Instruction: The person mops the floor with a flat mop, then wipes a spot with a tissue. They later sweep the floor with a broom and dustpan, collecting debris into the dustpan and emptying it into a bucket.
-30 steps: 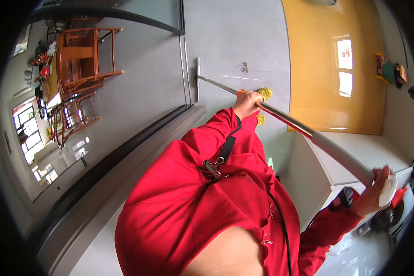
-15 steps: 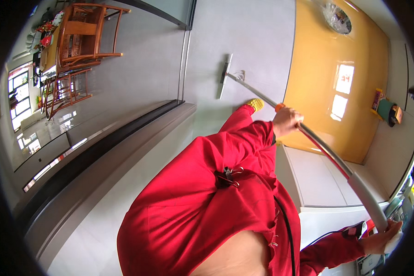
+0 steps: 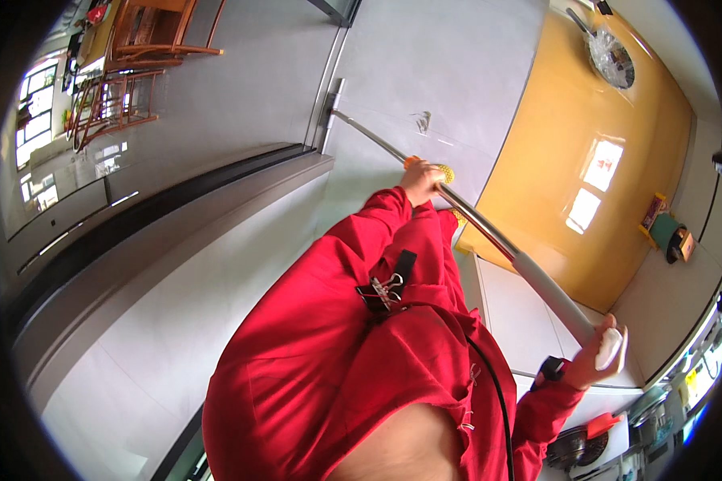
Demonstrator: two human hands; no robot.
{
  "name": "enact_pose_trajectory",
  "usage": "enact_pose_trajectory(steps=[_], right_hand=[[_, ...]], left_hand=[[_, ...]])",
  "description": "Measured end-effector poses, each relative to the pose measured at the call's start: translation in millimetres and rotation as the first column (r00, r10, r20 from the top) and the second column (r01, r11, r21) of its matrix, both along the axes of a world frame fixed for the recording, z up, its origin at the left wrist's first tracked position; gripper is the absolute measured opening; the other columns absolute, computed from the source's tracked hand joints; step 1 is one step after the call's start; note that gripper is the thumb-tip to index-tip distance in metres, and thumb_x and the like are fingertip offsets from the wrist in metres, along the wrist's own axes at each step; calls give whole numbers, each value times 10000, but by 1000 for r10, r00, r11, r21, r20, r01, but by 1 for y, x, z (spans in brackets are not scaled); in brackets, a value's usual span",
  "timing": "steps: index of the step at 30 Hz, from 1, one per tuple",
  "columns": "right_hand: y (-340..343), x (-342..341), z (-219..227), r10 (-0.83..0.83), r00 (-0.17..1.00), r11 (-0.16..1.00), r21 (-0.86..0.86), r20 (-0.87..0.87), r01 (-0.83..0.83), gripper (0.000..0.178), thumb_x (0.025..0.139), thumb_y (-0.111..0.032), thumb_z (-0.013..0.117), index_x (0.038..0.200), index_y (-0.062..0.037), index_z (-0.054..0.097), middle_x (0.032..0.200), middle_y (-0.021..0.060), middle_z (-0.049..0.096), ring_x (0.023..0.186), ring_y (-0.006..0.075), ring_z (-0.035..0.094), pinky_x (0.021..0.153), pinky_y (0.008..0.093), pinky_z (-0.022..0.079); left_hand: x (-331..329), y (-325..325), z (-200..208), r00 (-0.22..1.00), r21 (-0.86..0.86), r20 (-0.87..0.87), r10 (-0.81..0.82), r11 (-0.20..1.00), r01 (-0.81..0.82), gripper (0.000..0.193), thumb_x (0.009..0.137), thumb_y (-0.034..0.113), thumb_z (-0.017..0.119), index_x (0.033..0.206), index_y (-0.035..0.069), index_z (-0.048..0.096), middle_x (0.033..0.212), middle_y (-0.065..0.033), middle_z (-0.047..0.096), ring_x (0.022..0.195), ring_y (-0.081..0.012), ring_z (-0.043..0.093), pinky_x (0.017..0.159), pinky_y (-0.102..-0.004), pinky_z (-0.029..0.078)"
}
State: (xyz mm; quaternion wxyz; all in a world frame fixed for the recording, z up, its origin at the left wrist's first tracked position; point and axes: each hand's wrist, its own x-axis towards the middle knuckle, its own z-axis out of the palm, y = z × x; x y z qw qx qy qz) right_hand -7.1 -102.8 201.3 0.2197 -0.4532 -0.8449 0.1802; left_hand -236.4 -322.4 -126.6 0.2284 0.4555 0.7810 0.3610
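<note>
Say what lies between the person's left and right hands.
In the head view, a pole spans from the left hand to the right hand: shiny metal nearer the left, then a thicker grey grip reaching the right.

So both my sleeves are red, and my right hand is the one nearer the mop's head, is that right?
Not quite: the head view shows your left hand nearer the mop's head, your right hand further up the pole. Both sleeves are red.
</note>
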Motion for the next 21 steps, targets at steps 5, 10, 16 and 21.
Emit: enact_pose_trajectory(steps=[5, 10, 16, 21], right_hand=[[51, 37, 63, -109, 981, 985, 147, 160, 85, 183, 795, -40, 508, 627, 0, 448, 615, 66, 464, 566, 170, 479, 493, 278, 380], [80, 105, 126, -497, 850, 793, 305, -177, 527, 268, 841, -257, 580, 732, -13, 594, 629, 46, 528, 605, 131, 516, 541, 248, 407], [46, 77, 68, 117, 869, 887, 343, 480, -309, 59, 787, -72, 549, 764, -17, 550, 679, 103, 504, 586, 228, 506, 527, 304, 408], [-34, 36, 6, 314, 907, 936, -252, 279, -246, 123, 736, -85, 570, 696, 11, 505, 619, 153, 435, 550, 311, 485, 510, 351, 379]], left_hand=[[53, 75, 29, 999, 105, 34, 35, 994, -38, 123, 609, 146, 618, 605, 87, 511, 632, -78, 547, 680, -269, 548, 630, -391, 401], [87, 137, 81, 980, 212, 45, -193, 961, 180, 198, 616, 233, 668, 617, 110, 512, 609, -50, 547, 669, -255, 563, 645, -388, 396], [17, 88, 57, 984, 129, -83, -157, 978, 166, 265, 535, 222, 694, 513, 113, 453, 513, -33, 501, 551, -258, 544, 548, -391, 390], [-42, 29, 17, 938, -146, -325, -125, 986, 81, 168, 594, 231, 650, 577, 141, 509, 625, -12, 551, 714, -232, 549, 724, -393, 372]])
